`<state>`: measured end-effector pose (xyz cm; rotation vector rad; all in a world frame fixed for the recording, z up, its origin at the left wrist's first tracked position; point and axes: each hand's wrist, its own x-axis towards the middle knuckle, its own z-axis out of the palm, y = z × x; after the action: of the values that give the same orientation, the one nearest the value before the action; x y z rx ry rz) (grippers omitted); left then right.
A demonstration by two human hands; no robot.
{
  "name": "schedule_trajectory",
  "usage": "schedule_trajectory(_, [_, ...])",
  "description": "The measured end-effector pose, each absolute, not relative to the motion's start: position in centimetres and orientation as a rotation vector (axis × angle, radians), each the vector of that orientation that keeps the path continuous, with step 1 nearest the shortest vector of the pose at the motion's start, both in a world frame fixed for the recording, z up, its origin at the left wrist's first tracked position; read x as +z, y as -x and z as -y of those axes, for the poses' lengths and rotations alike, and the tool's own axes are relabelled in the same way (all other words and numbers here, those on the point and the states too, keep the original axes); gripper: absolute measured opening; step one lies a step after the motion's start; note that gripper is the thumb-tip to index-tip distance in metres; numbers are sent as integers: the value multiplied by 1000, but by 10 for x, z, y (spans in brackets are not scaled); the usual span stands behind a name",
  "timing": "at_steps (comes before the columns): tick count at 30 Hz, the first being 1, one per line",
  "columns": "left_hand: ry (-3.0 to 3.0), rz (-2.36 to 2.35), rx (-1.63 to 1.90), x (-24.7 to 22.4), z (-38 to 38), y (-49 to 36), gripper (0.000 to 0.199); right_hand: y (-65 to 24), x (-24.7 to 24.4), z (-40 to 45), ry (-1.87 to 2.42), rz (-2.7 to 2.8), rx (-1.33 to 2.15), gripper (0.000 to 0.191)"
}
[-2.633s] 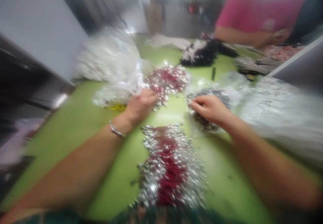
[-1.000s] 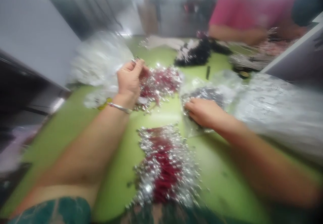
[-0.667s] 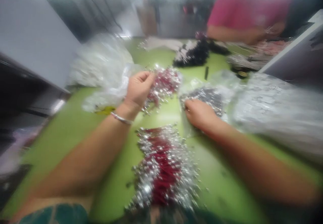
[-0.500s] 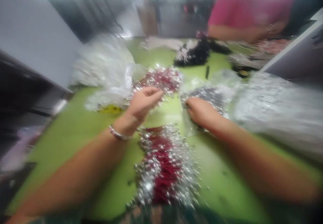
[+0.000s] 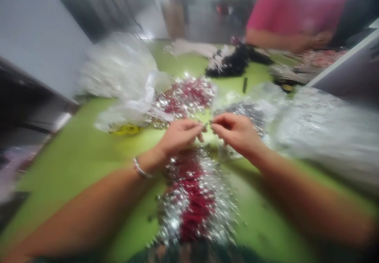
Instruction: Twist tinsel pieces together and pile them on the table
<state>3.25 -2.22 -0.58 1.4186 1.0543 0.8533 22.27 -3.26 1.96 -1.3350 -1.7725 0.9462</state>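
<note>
My left hand (image 5: 185, 134) and my right hand (image 5: 233, 130) face each other over the green table (image 5: 74, 156), fingertips nearly meeting. Each is closed in a pinch. Small dark bits show at both sets of fingertips, too blurred to name. Below the hands lies a long pile of red strands with shiny silver ends (image 5: 195, 200), reaching toward my body. A second heap of red and silver pieces (image 5: 192, 93) sits beyond my left hand. Just behind my right hand is a clear plastic bag with small dark grey metallic pieces (image 5: 251, 113), partly covered by that hand.
Large clear plastic bags stand at the left (image 5: 118, 65) and right (image 5: 322, 124). A yellow item (image 5: 126, 129) lies by the left bag. Black and white bundles (image 5: 229, 61) and a small black stick (image 5: 244, 85) lie farther back. A person in a pink top (image 5: 296, 10) works across the table.
My right hand has come out of the bag of grey pieces and moved toward my left hand. My left hand has shifted right and nearer to me, so the fingertips now almost touch.
</note>
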Motion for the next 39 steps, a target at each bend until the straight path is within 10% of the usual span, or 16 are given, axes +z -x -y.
schedule_trajectory(13, [-1496, -1087, 937, -3, 28, -40, 28, -210, 12, 38, 1202, 1386, 1399, 23])
schedule_trajectory(33, [-1435, -1201, 1024, -12, 22, -34, 19, -218, -1, 34, 1165, 1859, 628, 14])
schedule_trajectory(39, [-1771, -1035, 1100, -5, 22, -28, 17, -225, 11, 31, 1161, 1941, 900, 17])
